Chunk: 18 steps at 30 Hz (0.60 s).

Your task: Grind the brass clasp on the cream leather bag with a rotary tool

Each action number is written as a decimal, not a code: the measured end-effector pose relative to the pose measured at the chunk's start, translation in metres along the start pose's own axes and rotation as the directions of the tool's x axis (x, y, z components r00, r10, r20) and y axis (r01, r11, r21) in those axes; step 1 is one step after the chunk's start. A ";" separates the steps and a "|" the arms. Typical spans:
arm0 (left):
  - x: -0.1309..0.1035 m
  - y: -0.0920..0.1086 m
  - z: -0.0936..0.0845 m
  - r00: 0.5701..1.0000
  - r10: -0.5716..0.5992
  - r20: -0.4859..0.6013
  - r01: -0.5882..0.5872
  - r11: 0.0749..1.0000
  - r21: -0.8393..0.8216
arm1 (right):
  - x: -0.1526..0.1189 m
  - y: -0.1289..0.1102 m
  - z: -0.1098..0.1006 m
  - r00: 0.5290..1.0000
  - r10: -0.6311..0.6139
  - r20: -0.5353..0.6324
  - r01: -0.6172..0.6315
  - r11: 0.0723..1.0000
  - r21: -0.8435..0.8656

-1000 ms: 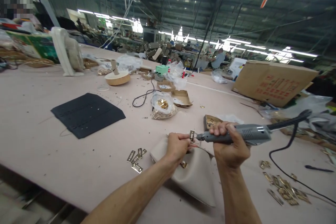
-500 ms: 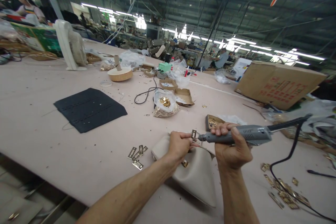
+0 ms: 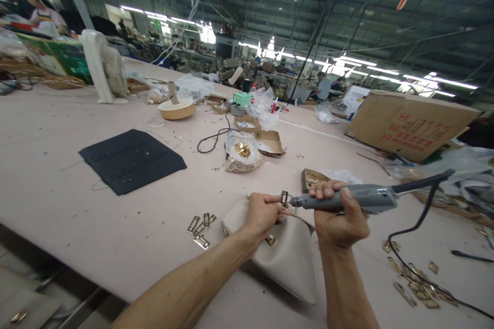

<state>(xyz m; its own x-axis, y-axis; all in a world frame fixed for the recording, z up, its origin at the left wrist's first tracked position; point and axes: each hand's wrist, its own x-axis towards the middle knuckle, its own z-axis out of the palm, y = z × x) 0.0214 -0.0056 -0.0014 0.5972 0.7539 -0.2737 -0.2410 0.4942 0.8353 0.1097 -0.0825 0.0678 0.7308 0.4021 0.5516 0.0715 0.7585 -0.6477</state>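
My right hand (image 3: pixel 341 213) is wrapped round a grey electric screwdriver (image 3: pixel 368 196), held nearly level with its bit pointing left. The bit meets a small rectangular metal plate (image 3: pixel 284 197) with a slot in it. My left hand (image 3: pixel 263 216) is closed at the edge of a beige leather-like bag piece (image 3: pixel 289 257), with fingers at the metal plate. A small gold fitting (image 3: pixel 270 240) shows on the piece below that hand. Left of the piece lie several metal frame plates (image 3: pixel 201 241). More gold plates (image 3: pixel 420 285) are heaped at the right.
A black cable (image 3: pixel 428 205) runs from the screwdriver across the right side. Ahead are a small box of gold parts (image 3: pixel 311 180), a bag of gold fittings (image 3: pixel 242 151) and a black sheet (image 3: pixel 131 162). A white fan (image 3: pixel 102 67) stands back left, a large carton (image 3: pixel 411 123) at right.
The screwdriver and my right hand have shifted very slightly left, and the cable has swung a little. Both hands keep the same hold.
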 end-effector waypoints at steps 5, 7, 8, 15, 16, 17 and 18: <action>-0.002 0.002 0.001 1.000 0.008 0.022 -0.008 1.000 -0.018 | -0.001 0.000 0.001 1.000 -0.009 0.021 0.009 1.000 -0.004; -0.003 0.003 0.001 0.999 0.006 0.033 -0.006 1.000 -0.021 | -0.001 0.000 0.001 1.000 -0.016 0.022 0.016 1.000 -0.002; -0.004 0.004 0.001 0.999 0.005 0.038 -0.004 1.000 -0.024 | -0.001 0.001 0.000 1.000 -0.017 0.022 0.017 1.000 -0.001; -0.006 0.005 -0.001 0.998 0.005 0.055 -0.002 0.998 -0.067 | -0.001 0.002 -0.002 1.000 -0.025 0.012 0.025 1.000 0.002; -0.007 0.005 -0.001 0.998 0.008 0.057 -0.004 0.997 -0.072 | -0.001 0.001 -0.002 1.000 -0.024 0.013 0.024 1.000 0.001; -0.006 0.005 -0.001 0.998 0.008 0.056 -0.004 0.997 -0.073 | -0.001 0.001 -0.002 1.000 -0.022 0.012 0.022 1.000 0.000; -0.006 0.005 -0.001 0.998 0.009 0.055 -0.005 0.998 -0.070 | -0.001 0.001 -0.002 1.000 -0.024 0.011 0.024 1.000 -0.003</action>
<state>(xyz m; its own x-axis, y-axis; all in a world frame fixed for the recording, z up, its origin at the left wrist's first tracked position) 0.0159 -0.0075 0.0038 0.6359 0.7337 -0.2395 -0.2973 0.5192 0.8013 0.1102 -0.0833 0.0655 0.7214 0.3894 0.5726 0.0907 0.7666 -0.6357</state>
